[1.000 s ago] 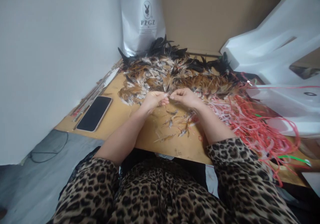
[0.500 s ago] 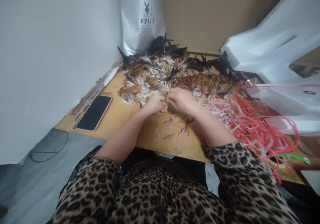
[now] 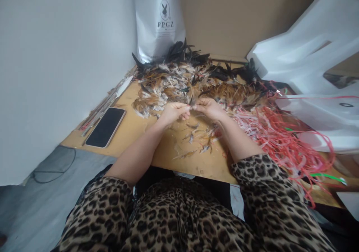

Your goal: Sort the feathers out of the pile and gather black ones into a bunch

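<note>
My left hand and my right hand meet fingertip to fingertip above the table, both closed in a pinch. Between them a small brown-grey feather stands up, its base at the fingertips. Which hand bears more of it is hard to make out. Just beyond lies a wide heap of brown and white feathers, with black feathers along its far edge. Loose feather bits are scattered on the table under my hands.
A phone lies at the left, near thin sticks along the wall. Red and pink plastic strips spread at the right, beside white plastic panels. A silver-white bag stands behind the feathers on the wooden table.
My hands have drawn slightly apart, the right one shifting a little to the right. The feather between the fingertips now shows upright.
</note>
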Tool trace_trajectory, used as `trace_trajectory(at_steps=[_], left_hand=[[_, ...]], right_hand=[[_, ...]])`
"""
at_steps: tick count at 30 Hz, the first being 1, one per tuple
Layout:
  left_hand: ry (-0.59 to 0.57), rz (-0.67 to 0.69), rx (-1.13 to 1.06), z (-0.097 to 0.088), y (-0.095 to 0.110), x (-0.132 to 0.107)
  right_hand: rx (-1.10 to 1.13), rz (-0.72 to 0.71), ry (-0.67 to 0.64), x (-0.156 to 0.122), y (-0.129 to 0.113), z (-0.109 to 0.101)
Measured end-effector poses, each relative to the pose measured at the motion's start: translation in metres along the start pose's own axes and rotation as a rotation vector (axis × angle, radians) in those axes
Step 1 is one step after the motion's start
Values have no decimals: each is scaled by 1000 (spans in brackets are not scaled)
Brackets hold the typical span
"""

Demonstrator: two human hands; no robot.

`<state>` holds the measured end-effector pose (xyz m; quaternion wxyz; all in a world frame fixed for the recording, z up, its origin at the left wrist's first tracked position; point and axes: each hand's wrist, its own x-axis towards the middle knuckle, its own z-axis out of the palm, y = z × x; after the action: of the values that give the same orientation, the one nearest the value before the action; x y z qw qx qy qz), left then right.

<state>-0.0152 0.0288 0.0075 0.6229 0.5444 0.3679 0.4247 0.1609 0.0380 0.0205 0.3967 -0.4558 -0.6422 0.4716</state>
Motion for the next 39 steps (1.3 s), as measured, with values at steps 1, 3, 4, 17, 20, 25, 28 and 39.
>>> trace_trajectory(at_steps=[1, 3, 4, 17, 20, 25, 28, 39], left_hand=[[32, -16, -44, -1, -2, 2], [83, -49, -103, -4, -5, 4], [97, -64, -114, -5, -7, 5], [-385, -201, 345, -10, 4, -6], [-414, -207, 86, -10, 8, -9], [-333, -269, -472, -5, 4, -11], [-332, -310, -657, -1, 4, -12], [-272, -374, -578, 1, 1, -8]], right_hand=[[-1, -4, -11, 0, -1, 3], [-52, -30, -28, -2, -4, 9], [-112, -53, -33, -3, -5, 11], [-563, -251, -261, -15, -31, 4], [-93, -89, -267, -9, -17, -4], [304, -69, -117, -7, -7, 12], [400, -75, -67, -9, -13, 23], [236, -73, 74, -7, -14, 18]])
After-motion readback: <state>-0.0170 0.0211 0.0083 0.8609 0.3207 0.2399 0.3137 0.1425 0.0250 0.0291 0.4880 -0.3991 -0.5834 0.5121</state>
